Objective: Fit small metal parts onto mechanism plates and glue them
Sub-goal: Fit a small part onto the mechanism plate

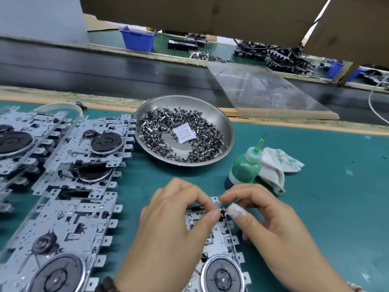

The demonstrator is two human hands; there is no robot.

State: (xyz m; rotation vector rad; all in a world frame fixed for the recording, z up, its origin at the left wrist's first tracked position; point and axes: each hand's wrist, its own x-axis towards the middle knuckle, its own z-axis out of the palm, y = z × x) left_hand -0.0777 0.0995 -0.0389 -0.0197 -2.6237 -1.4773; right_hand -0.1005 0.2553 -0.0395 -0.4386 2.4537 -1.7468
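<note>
Stamped, perforated metal mechanism plate [219, 239] lay on green mat near round steel dish [228, 131] heaped with small dark parts [210, 144]. Left hand [168, 224] and right hand [271, 218], fingers curled, pinched tiny dark part [221, 213] at plate's top edge.

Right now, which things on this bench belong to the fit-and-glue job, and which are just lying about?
In the job:
- mechanism plate under both hands
- small dark part, pinched by left hand and right hand
- steel dish of small metal parts
- green glue bottle
- stacked plates, left

Lying about:
- stained rag
- desiccant sachet
- clear plastic sheet
- blue bin
</note>
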